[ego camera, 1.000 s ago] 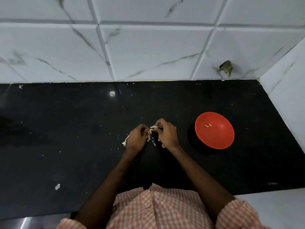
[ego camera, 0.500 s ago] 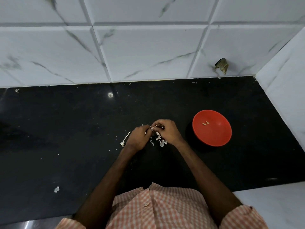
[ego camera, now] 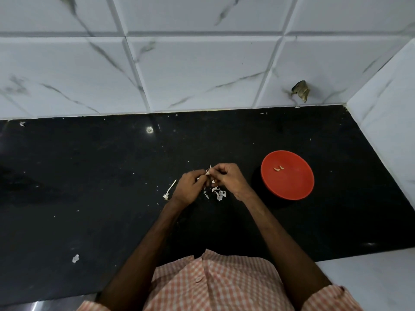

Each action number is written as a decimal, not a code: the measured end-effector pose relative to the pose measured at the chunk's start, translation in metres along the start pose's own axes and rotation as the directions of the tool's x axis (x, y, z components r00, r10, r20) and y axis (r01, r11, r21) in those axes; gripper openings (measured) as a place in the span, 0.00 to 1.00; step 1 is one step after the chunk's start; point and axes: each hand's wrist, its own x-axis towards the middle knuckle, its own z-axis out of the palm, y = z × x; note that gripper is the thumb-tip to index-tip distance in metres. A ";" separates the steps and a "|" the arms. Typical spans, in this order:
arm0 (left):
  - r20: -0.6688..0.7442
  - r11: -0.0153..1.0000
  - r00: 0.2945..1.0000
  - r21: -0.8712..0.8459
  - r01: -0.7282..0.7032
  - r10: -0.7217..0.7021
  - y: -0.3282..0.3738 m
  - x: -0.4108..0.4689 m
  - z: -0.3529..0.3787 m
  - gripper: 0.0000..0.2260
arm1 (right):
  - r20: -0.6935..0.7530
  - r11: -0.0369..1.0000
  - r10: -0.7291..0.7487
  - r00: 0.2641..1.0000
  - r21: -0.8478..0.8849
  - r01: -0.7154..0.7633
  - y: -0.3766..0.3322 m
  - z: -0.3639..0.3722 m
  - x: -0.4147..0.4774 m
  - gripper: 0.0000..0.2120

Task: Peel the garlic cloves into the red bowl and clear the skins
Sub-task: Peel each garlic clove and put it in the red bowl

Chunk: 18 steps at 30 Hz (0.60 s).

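Observation:
My left hand (ego camera: 189, 187) and my right hand (ego camera: 229, 179) meet over the black counter and together pinch a small garlic clove (ego camera: 208, 173) between their fingertips. White skin sticks up from the clove. A small pile of garlic skins (ego camera: 217, 193) lies on the counter just below the hands. A garlic stem with its root end (ego camera: 169, 191) lies left of my left hand. The red bowl (ego camera: 292, 187) stands to the right of my right hand, apart from it, with two peeled cloves (ego camera: 279, 168) inside.
The black counter (ego camera: 89, 198) ends at a white marble-tiled wall (ego camera: 202, 75) behind and a white side wall (ego camera: 393, 142) on the right. Stray skin scraps (ego camera: 75, 258) lie at the near left. A brown fragment (ego camera: 301, 89) clings to the back wall.
Both hands have stayed together on the clove, working its skin. More loose skins show on the counter beneath them. The bowl has not moved; the camera shifted slightly.

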 end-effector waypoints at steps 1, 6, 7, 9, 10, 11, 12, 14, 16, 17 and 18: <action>-0.014 1.000 1.000 0.007 -0.005 0.005 -0.001 0.000 0.001 0.13 | -0.022 1.000 0.000 1.000 0.018 0.001 0.001 0.003 -0.001 0.06; -0.144 0.995 0.990 -0.093 -0.026 0.012 -0.008 -0.001 0.006 0.06 | -0.101 0.998 -0.002 0.995 0.063 0.009 0.000 0.010 -0.004 0.08; -0.162 0.991 0.987 -0.132 -0.031 0.009 -0.008 -0.001 0.008 0.05 | -0.121 0.998 0.001 0.993 0.070 0.008 0.001 0.012 -0.005 0.09; -0.181 0.976 0.983 -0.215 -0.044 0.004 -0.006 0.000 0.011 0.04 | -0.166 0.996 0.016 0.986 0.092 -0.001 0.002 0.018 -0.005 0.09; -0.179 0.965 0.984 -0.258 -0.053 0.006 -0.004 -0.001 0.013 0.05 | -0.189 0.993 0.025 0.982 0.118 -0.002 0.002 0.021 -0.005 0.10; -0.173 0.954 0.985 -0.293 -0.059 0.008 -0.003 -0.001 0.014 0.05 | -0.212 0.989 0.035 0.977 0.151 -0.003 0.003 0.023 -0.005 0.10; -0.172 0.944 0.985 -0.321 -0.068 0.012 -0.002 -0.001 0.015 0.06 | -0.230 0.984 0.044 0.972 0.176 -0.003 0.003 0.025 -0.005 0.10; -0.201 0.924 0.980 -0.377 -0.063 -0.015 0.000 -0.001 0.016 0.06 | -0.241 0.982 0.055 0.969 0.188 -0.009 0.003 0.027 -0.005 0.11; -0.232 0.892 0.969 -0.451 -0.031 -0.083 -0.003 -0.001 0.017 0.04 | -0.219 0.984 0.055 0.974 0.175 -0.016 0.003 0.028 -0.005 0.11; -0.235 0.876 0.965 -0.482 -0.010 -0.118 -0.004 -0.001 0.017 0.03 | -0.206 0.987 0.044 0.978 0.158 -0.011 0.003 0.028 -0.005 0.11; -0.232 0.862 0.962 -0.507 0.007 -0.144 -0.004 -0.001 0.016 0.03 | -0.196 0.994 0.023 0.980 0.113 0.000 0.003 0.027 -0.004 0.11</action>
